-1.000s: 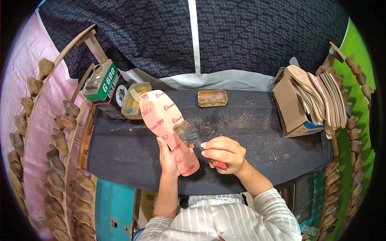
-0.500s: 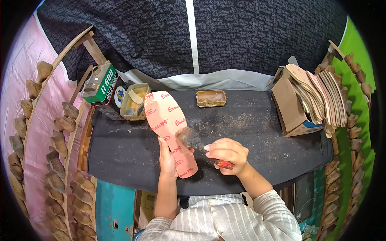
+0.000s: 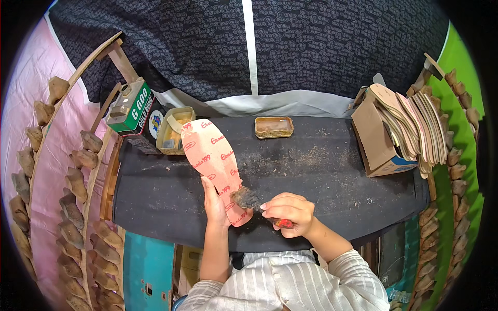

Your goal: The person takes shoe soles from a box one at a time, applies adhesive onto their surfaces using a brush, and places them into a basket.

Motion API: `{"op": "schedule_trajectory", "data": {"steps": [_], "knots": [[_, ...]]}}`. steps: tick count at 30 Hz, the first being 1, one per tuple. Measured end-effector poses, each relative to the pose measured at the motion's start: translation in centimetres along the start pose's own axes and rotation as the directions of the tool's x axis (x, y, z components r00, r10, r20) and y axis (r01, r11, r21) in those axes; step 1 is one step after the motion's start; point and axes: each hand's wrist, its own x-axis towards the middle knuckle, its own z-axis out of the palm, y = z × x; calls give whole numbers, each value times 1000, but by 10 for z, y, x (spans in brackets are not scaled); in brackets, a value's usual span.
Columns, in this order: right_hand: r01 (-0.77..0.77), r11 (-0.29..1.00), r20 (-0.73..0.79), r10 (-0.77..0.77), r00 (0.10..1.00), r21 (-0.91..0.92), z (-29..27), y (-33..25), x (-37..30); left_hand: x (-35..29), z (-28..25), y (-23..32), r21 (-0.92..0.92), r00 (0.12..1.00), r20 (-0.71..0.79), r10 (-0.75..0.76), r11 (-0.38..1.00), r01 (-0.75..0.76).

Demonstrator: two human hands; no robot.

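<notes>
Head view, looking down on a dark cloth-covered surface (image 3: 321, 171) dusted with crumbs. Far left, rows of wooden shoe lasts (image 3: 78, 202) hang on a curved rack. Beside them at the surface's back-left corner stands a green tin can (image 3: 130, 106), and just right of it an open rectangular tub (image 3: 174, 132) with yellowish paste inside.

Next comes the pink shoe insole (image 3: 215, 163), lying at a slant from the tub down toward the near edge. The left hand (image 3: 215, 205) presses flat along its lower left side, fingers stretched out, pinning it to the surface. The right hand (image 3: 288, 212) is curled tight around a red-handled brush (image 3: 249, 199), whose dark bristles rest on the heel end of the insole; the handle is mostly hidden in the fist, so its shape is hard to make out.

Further back sits a small shallow tin (image 3: 274, 127). At the far right, an open cardboard box (image 3: 376, 137) leans with a stack of tan insoles (image 3: 415, 127) fanned out of it.
</notes>
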Motion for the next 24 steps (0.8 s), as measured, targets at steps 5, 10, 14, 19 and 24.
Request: {"op": "schedule_trajectory", "data": {"steps": [5, 10, 14, 19, 24], "knots": [[-2, 999, -77, -1, 997, -40, -6, 4, 11, -7, 17, 5, -28, 999, -38, -4, 1000, 3], [64, 992, -100, -75, 992, -106, -5, 7, 17, -12, 29, 12, -4, 997, -74, 15, 1000, -15], [20, 998, -73, -24, 997, -64, 2, -2, 4, -2, 11, 11, -66, 990, -112, 91, 993, -98], [-15, 999, -42, 16, 999, 38, 2, 0, 1, 0, -2, 11, -157, 993, -105, 51, 985, -67], [59, 998, -54, -58, 997, 13, 1, 4, 7, -6, 20, 18, -167, 985, -158, 74, 981, -101]]}}
